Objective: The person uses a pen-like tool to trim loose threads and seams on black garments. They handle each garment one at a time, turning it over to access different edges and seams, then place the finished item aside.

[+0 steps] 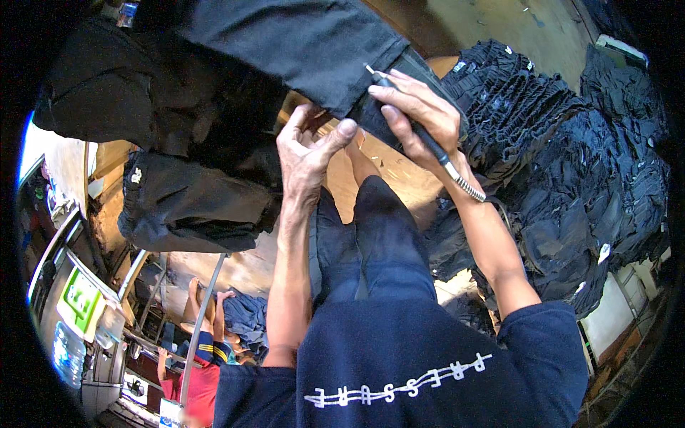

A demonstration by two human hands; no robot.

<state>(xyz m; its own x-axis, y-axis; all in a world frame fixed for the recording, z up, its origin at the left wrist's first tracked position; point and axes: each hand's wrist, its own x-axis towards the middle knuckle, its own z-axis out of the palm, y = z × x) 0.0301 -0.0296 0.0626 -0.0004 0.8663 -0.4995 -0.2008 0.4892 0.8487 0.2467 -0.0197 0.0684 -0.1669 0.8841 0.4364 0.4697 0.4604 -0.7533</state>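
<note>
A dark garment (pixel 307 50) with a seamed hem is spread at the top of the view. Just below its edge is my left hand (pixel 307 146), thumb stretched out and fingers half curled, with nothing visible between them. My right hand (pixel 428 118) is closed around a slim black pen-shaped tool (pixel 432 145). Its narrow metal tip lies over the garment near the hem, though I cannot tell whether it touches. A coiled metal spring sleeve guards the tool's cord end, which runs back along my right forearm.
Gathered dark garments (pixel 528 107) are heaped along the right, with a larger pile (pixel 549 214) below. Another folded dark garment (pixel 200 203) hangs at the left. At the lower left a person in a red top (pixel 200 389) is near a metal pole (pixel 203 321) and a large clear bottle (pixel 68 353).
</note>
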